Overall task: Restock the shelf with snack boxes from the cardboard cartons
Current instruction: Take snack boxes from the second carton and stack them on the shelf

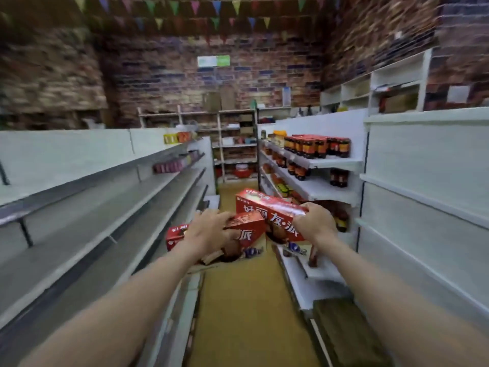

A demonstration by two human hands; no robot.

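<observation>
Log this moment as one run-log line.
left hand: grips red snack box | right hand: grips larger red snack box | place: aisle, left shelves mostly bare | stage: carrying, unshelved

Both arms reach forward, left hand and right hand with fingers curled.

Left of the left hand, the grey shelf boards lie bare and open to reach. Right of the right hand, dark bottles crowd the upper white shelves; the yellow floor below both hands is open.
</observation>
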